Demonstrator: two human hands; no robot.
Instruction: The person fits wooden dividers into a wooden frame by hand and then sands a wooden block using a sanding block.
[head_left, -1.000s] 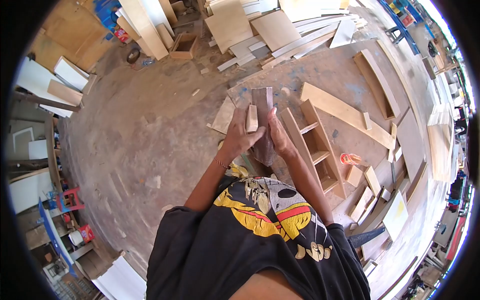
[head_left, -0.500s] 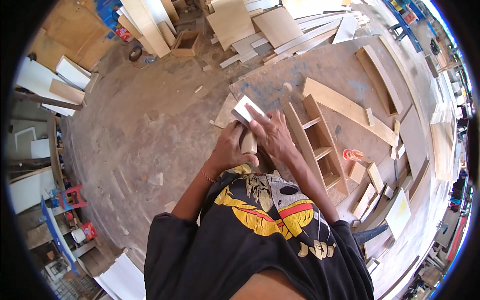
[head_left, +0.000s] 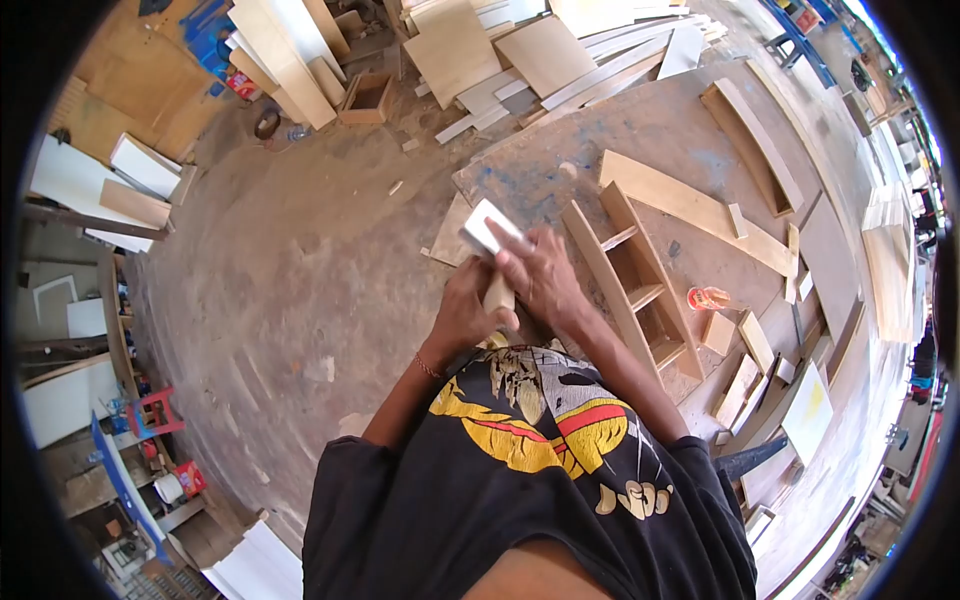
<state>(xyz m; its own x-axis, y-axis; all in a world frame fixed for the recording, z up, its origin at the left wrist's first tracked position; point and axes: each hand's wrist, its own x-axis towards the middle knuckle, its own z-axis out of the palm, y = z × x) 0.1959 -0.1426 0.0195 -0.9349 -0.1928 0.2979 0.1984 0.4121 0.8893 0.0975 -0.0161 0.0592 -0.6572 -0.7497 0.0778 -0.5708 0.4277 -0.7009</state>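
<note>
My left hand (head_left: 464,306) is closed around a short pale wooden piece (head_left: 498,297), close in front of my shirt. My right hand (head_left: 543,276) grips a white-topped rectangular block (head_left: 487,224), with its fingers over the block's top. The block lies across the far end of the wooden piece; its underside is hidden, and slight blur covers the fingers. Just right of my right hand lies a narrow wooden frame with crosspieces (head_left: 622,238). Beyond my hands a flat light board (head_left: 447,236) rests on the ground.
A long plank (head_left: 690,212) and a channel-shaped wooden piece (head_left: 752,145) lie on the large worn board (head_left: 610,138). A red-and-orange container (head_left: 708,298) stands near small offcuts. Stacked panels (head_left: 545,58) fill the back, and a red stool (head_left: 155,413) is at left.
The white-topped block and my right hand have shifted slightly toward my body along the wooden piece. My left hand keeps its hold. The view has turned a little.
</note>
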